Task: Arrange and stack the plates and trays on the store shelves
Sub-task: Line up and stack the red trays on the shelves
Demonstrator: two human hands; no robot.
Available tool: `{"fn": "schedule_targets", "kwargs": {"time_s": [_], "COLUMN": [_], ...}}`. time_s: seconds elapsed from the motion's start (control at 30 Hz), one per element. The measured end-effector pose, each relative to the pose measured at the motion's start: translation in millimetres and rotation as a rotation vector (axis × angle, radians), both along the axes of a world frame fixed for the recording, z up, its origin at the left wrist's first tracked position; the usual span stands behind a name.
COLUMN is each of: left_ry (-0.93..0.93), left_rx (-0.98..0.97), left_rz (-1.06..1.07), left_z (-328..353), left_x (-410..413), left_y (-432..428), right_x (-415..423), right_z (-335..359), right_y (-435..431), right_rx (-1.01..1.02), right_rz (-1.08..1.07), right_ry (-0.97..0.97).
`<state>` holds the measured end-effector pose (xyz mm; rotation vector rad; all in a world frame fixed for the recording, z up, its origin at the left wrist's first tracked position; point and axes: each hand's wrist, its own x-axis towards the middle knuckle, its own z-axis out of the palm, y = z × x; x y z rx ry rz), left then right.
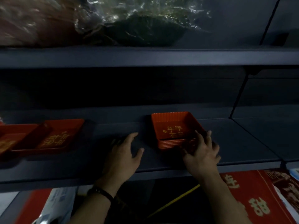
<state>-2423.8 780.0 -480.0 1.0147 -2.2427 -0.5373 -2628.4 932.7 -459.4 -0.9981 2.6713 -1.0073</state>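
A stack of square red trays with gold characters inside stands on the dark middle shelf. My right hand grips the stack's near right corner, fingers wrapped over the rim. My left hand hovers open over the shelf just left of the stack, not touching it. Further left lie larger flat red trays, one tilted across another.
The upper shelf holds dark and brownish goods wrapped in clear plastic. A thin black divider rod stands right of the stack. Below the shelf edge are red printed items and plastic-wrapped packs.
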Motion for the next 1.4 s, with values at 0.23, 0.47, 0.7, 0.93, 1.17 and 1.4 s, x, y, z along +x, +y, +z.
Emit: {"fn": "schedule_targets", "kwargs": {"time_s": [0.23, 0.47, 0.7, 0.93, 1.17, 1.4], "left_ry": [-0.122, -0.127, -0.075, 0.020, 0.191, 0.151], "left_rx": [-0.026, 0.036, 0.173, 0.224, 0.270, 0.246], "left_rz": [0.327, 0.393, 0.404, 0.356, 0.276, 0.284], "left_z": [-12.3, -14.2, -15.7, -26.7, -27.3, -21.2], "left_x": [134.3, 208.4, 260.1, 280.0, 298.9, 297.1], "left_y": [-56.9, -82.9, -116.5, -139.9, -150.3, -147.2], "right_x": [75.8, 141.5, 216.6, 306.5, 326.5, 297.6], "right_z": [21.5, -11.9, -11.7, -12.2, -27.0, -25.7], "right_y": [-33.7, -68.4, -126.3, -232.1, -252.3, -231.7], "right_rx": [-0.228, -0.044, 0.062, 0.117, 0.239, 0.222], "right_rz": [0.213, 0.652, 0.767, 0.892, 0.881, 0.764], "right_ry": [0.129, 0.225, 0.196, 0.398, 0.552, 0.536]}}
